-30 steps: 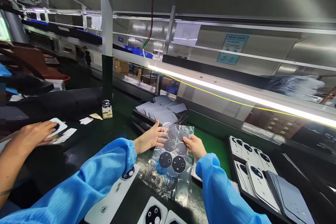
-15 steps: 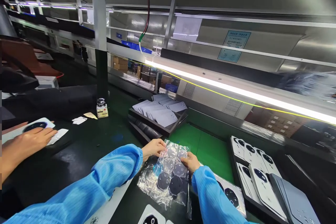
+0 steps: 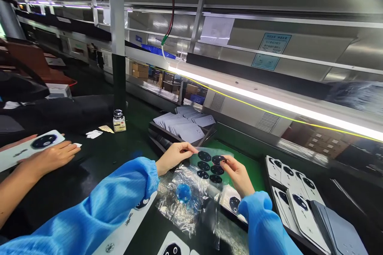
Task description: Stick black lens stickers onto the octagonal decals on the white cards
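Observation:
A clear film sheet [image 3: 211, 163] carrying several dark round lens covers is held level above the dark bench. My left hand [image 3: 172, 156] pinches its left edge. My right hand [image 3: 238, 172] has thumb and forefinger on one of the round covers at the sheet's right side. Below the sheet lies a crumpled clear plastic bag [image 3: 185, 201] with a small blue disc showing through it. Both my arms wear blue sleeves.
A black tray of grey back covers [image 3: 182, 127] stands behind my hands. A tray of white covers with camera rings [image 3: 295, 199] is at right. A small bottle [image 3: 119, 121] stands at left. A co-worker's hand [image 3: 49, 157] rests on a white cover [image 3: 30, 147].
The film sheet came out of the plastic bag and now lies flatter and higher; the bag stays on the bench. The co-worker's hand shifted on the white cover.

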The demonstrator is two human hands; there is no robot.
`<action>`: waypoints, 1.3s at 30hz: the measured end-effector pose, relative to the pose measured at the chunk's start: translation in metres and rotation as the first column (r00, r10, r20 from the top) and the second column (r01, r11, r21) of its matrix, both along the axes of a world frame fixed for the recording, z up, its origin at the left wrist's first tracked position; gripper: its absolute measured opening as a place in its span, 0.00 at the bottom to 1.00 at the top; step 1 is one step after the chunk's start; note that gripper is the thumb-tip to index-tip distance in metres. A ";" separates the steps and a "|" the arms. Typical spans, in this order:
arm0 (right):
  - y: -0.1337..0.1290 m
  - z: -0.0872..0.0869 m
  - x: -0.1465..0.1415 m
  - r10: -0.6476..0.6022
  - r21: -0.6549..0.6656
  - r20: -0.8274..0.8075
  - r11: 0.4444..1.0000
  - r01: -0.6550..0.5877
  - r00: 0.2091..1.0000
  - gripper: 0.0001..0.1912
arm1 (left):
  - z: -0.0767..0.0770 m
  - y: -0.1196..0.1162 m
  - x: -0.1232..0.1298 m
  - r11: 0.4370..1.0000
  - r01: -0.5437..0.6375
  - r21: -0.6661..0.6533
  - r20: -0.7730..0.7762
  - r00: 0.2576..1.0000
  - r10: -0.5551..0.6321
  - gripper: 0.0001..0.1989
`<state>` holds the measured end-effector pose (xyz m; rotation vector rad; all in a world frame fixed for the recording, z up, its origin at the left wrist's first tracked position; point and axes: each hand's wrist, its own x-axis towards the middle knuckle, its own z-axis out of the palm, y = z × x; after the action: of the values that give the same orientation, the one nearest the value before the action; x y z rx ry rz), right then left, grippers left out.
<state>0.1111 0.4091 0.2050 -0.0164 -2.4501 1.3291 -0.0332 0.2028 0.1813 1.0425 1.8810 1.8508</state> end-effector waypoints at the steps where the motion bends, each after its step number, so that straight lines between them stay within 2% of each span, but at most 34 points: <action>1: 0.001 0.001 0.006 0.033 0.069 -0.013 0.997 -0.032 0.999 0.18 | -0.001 -0.005 0.002 1.000 0.010 -0.004 -0.055 0.998 -0.010 0.10; 2: 0.001 -0.003 0.012 0.074 0.139 -0.005 0.988 -0.073 0.997 0.17 | -0.004 -0.009 0.005 1.000 0.021 -0.022 -0.106 0.994 -0.023 0.09; 4: 0.001 -0.022 0.023 0.166 0.270 0.078 0.946 -0.181 0.983 0.16 | -0.018 -0.016 0.011 0.995 0.035 -0.098 -0.191 0.980 -0.053 0.05; 6: -0.003 -0.048 0.032 0.226 0.364 0.219 0.884 -0.294 0.949 0.18 | -0.039 -0.020 0.017 0.978 0.032 -0.207 -0.240 0.967 -0.082 0.05; 8: -0.010 -0.070 0.036 0.225 0.416 0.350 0.832 -0.366 0.909 0.24 | -0.061 -0.021 0.023 0.947 0.026 -0.320 -0.250 0.962 -0.111 0.08; 10: -0.017 -0.079 0.035 0.190 0.446 0.429 0.806 -0.389 0.883 0.26 | -0.077 -0.021 0.027 0.915 0.027 -0.403 -0.241 0.961 -0.135 0.10; 12: -0.020 -0.076 0.027 0.133 0.466 0.456 0.807 -0.363 0.880 0.26 | -0.084 -0.022 0.028 0.896 0.038 -0.443 -0.227 0.962 -0.153 0.12; 17: -0.009 -0.058 -0.014 -0.085 0.473 0.435 0.869 -0.148 0.896 0.21 | -0.083 -0.008 0.023 0.882 0.063 -0.467 -0.104 0.987 -0.125 0.14; 19: -0.003 -0.060 -0.033 -0.181 0.458 0.424 0.888 -0.038 0.887 0.15 | -0.082 0.009 0.018 0.876 0.032 -0.482 -0.042 0.997 -0.060 0.10; 22: 0.002 -0.070 -0.058 -0.270 0.399 0.408 0.912 0.096 0.872 0.09 | -0.081 0.039 0.007 0.861 -0.039 -0.507 -0.010 0.999 0.039 0.12; 25: 0.003 -0.082 -0.071 -0.280 0.281 0.398 0.944 0.175 0.873 0.05 | -0.080 0.060 -0.001 0.833 -0.097 -0.544 -0.035 0.995 0.093 0.12; 29: -0.002 -0.095 -0.075 -0.247 0.082 0.404 0.969 0.234 0.881 0.06 | -0.076 0.067 -0.001 0.805 -0.136 -0.577 -0.104 0.990 0.092 0.11; 34: -0.007 -0.103 -0.082 -0.224 -0.106 0.445 0.948 0.300 0.867 0.09 | -0.072 0.062 0.009 0.796 -0.234 -0.558 -0.281 0.956 0.084 0.08; 39: -0.006 -0.106 -0.095 -0.210 -0.202 0.535 0.909 0.365 0.818 0.12 | -0.069 0.056 0.019 0.803 -0.259 -0.537 -0.378 0.925 0.045 0.06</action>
<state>0.0163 0.4027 0.0992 -0.8911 -2.4625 1.6922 -0.0140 0.2591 0.1122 1.0542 2.5763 1.0482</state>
